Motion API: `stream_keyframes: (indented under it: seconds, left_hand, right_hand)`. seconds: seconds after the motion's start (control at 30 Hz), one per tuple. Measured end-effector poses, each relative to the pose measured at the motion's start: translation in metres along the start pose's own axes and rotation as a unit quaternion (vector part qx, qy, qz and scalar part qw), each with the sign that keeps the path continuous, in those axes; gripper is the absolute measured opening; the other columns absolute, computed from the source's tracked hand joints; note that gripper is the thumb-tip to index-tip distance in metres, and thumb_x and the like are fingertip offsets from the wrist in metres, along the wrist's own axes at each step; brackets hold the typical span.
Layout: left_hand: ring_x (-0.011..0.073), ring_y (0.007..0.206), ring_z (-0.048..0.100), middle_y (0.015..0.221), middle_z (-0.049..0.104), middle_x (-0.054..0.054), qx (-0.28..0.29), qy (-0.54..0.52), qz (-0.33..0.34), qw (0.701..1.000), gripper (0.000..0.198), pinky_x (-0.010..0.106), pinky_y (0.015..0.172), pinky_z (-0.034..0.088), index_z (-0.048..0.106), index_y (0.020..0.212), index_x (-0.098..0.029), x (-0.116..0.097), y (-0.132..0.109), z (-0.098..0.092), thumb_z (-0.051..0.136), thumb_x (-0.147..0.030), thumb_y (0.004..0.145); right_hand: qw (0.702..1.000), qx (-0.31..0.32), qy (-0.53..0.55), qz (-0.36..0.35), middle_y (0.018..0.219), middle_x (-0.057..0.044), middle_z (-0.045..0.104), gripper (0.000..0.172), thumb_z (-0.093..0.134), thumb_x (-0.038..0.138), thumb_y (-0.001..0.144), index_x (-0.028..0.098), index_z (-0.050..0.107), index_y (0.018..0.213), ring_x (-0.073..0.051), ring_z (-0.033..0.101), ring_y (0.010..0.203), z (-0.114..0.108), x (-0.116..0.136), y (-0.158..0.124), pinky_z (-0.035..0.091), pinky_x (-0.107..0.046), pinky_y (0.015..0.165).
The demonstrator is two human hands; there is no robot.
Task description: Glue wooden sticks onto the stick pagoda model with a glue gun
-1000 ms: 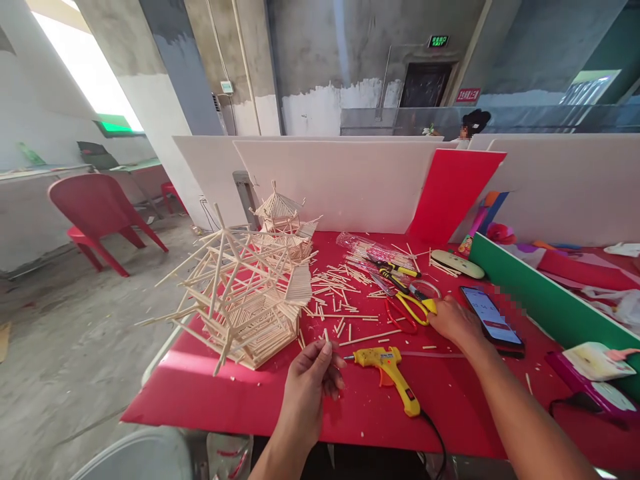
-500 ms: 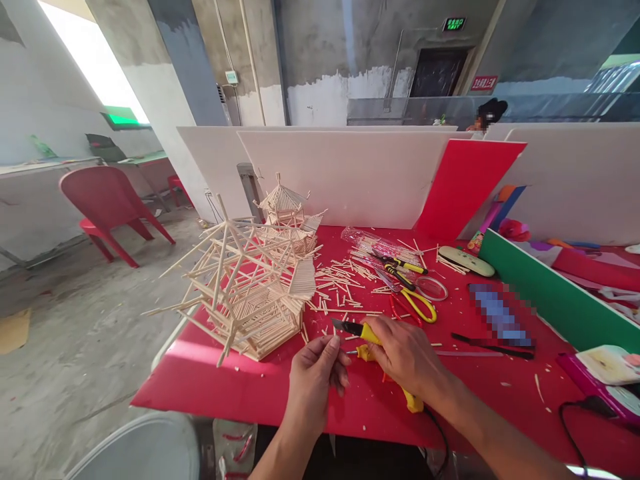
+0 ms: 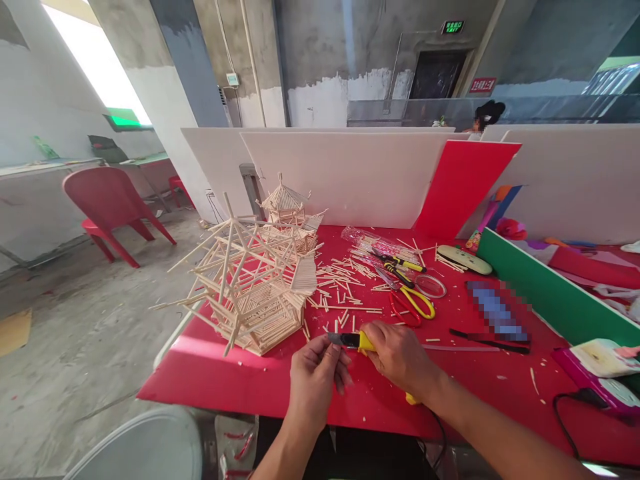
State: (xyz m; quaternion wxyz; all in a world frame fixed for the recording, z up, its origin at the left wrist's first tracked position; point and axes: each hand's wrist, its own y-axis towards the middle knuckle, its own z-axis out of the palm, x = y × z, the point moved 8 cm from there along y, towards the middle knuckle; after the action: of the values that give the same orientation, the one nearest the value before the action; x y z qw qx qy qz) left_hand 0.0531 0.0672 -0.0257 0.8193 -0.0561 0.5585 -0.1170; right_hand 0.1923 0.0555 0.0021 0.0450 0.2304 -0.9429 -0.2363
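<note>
My right hand (image 3: 400, 357) is closed around the yellow handle of a utility knife (image 3: 353, 341), its blade pointing left. The blade reaches the fingertips of my left hand (image 3: 313, 373), whose thumb and forefinger are pinched together. Whatever sits in that pinch is too small to make out. Beneath my right hand lies a yellow tool (image 3: 412, 399) with a black cord, mostly hidden. Left of my hands stands an open frame model of wooden sticks (image 3: 250, 287), and cut stick pieces (image 3: 343, 277) are scattered beyond the knife.
A smaller stick pavilion (image 3: 285, 203) stands behind the frame. Yellow-handled scissors (image 3: 420, 303), red-handled pliers (image 3: 405, 310) and a clear tape roll (image 3: 431, 287) lie on the red tabletop (image 3: 225, 387). White boards (image 3: 345, 177) edge the back; a green board (image 3: 550, 287) and power strip (image 3: 600, 383) are right.
The knife has moved left and slightly down, bringing its blade to my left fingertips. My right hand has shifted with it and covers more of the yellow corded tool.
</note>
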Motion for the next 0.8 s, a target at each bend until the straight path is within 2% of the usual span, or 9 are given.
stream_keyframes:
  seconds: [0.13,0.23,0.4,0.57,0.67,0.73,0.8]
  left_hand:
    - [0.0096,0.032,0.051,0.053,0.064,0.002,-0.004,-0.001,-0.008,1.0,0.036,0.019,0.03,0.036,0.063,0.063,-0.013,0.007,-0.008,0.008,0.08,-0.045,0.065]
    - [0.0104,0.032,0.052,0.052,0.064,0.002,-0.01,-0.019,-0.028,0.999,0.037,0.019,0.03,0.036,0.062,0.061,-0.013,0.015,-0.014,0.011,0.081,-0.045,0.063]
    - [0.0102,0.035,0.053,0.054,0.065,0.002,-0.022,-0.05,-0.04,0.998,0.036,0.019,0.031,0.037,0.064,0.065,-0.012,0.02,-0.02,0.01,0.083,-0.042,0.06]
    - [0.0114,0.04,0.056,0.058,0.065,0.003,-0.022,-0.054,-0.039,0.998,0.034,0.019,0.034,0.039,0.064,0.069,-0.012,0.016,-0.02,0.007,0.082,-0.04,0.064]
    - [0.0105,0.042,0.057,0.062,0.066,0.003,-0.015,-0.062,-0.052,0.997,0.033,0.018,0.036,0.038,0.063,0.072,-0.013,0.014,-0.021,0.003,0.08,-0.04,0.066]
    - [0.0082,0.04,0.054,0.062,0.066,0.002,-0.009,-0.071,-0.068,0.995,0.033,0.016,0.035,0.033,0.061,0.073,-0.014,0.013,-0.023,0.001,0.08,-0.041,0.066]
    - [0.0067,0.036,0.049,0.061,0.065,0.001,0.008,-0.077,-0.09,0.993,0.034,0.015,0.032,0.025,0.058,0.075,-0.016,0.014,-0.026,0.002,0.079,-0.042,0.067]
  right_hand:
    - [0.998,-0.048,-0.036,-0.02,0.074,-0.004,0.062,0.018,0.041,0.009,0.093,0.015,0.056,0.101,-0.017,0.058,0.066,-0.002,-0.003,-0.009,0.032,-0.03,0.062]
    - [0.996,-0.066,-0.052,-0.04,0.071,-0.003,0.06,0.018,0.04,0.011,0.096,0.014,0.058,0.101,-0.017,0.057,0.066,-0.002,-0.005,-0.013,0.033,-0.03,0.062]
    - [0.994,-0.075,-0.059,-0.047,0.07,-0.002,0.06,0.02,0.04,0.011,0.097,0.015,0.059,0.1,-0.016,0.056,0.064,0.0,-0.007,-0.015,0.035,-0.03,0.062]
    - [0.996,-0.065,-0.032,-0.046,0.074,-0.005,0.062,0.025,0.036,0.009,0.095,0.013,0.058,0.105,-0.017,0.058,0.066,-0.002,-0.004,-0.008,0.036,-0.03,0.062]
    - [0.998,-0.041,-0.003,-0.039,0.078,-0.004,0.063,0.022,0.042,0.022,0.096,0.014,0.057,0.111,-0.017,0.059,0.069,-0.012,0.002,-0.003,0.037,-0.029,0.062]
    - [0.998,-0.017,0.037,-0.038,0.085,-0.005,0.065,0.034,0.046,0.04,0.096,0.014,0.055,0.116,-0.018,0.06,0.073,-0.02,0.006,0.0,0.039,-0.03,0.065]
    - [0.996,-0.002,0.079,-0.04,0.085,-0.005,0.064,0.042,0.042,0.051,0.096,0.015,0.056,0.114,-0.018,0.059,0.074,-0.027,0.009,0.002,0.038,-0.03,0.066]
